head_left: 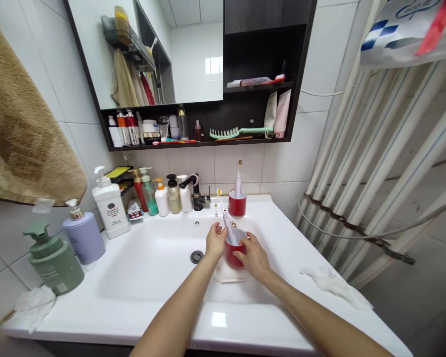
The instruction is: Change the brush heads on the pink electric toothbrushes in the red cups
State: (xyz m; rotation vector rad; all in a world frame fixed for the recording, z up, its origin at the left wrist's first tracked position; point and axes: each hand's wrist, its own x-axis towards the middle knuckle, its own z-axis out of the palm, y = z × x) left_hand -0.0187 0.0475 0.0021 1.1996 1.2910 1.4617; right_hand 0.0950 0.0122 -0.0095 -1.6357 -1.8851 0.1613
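A red cup (234, 257) with a pale inside is over the right part of the sink, above a whitish dish-like piece. My right hand (255, 255) grips the cup's right side, fingers at the rim and thumb across the front. Leaning out of the cup is a white-and-pink electric toothbrush (228, 227), its yellow-tipped head pointing up and left. My left hand (216, 241) is at the cup's left edge, its fingers curled and thumb against the toothbrush handle; the exact contact is partly hidden. Behind, a second red cup (237, 205) holds another electric toothbrush (238, 184) upright.
The white sink (148, 267) has a dark drain (196, 257) and a black faucet (196, 193). Several pump bottles line its back and left edges. A mirror cabinet (260, 141) hangs above. Crumpled tissue (330, 285) lies on the right counter, beside white pipes (375, 148).
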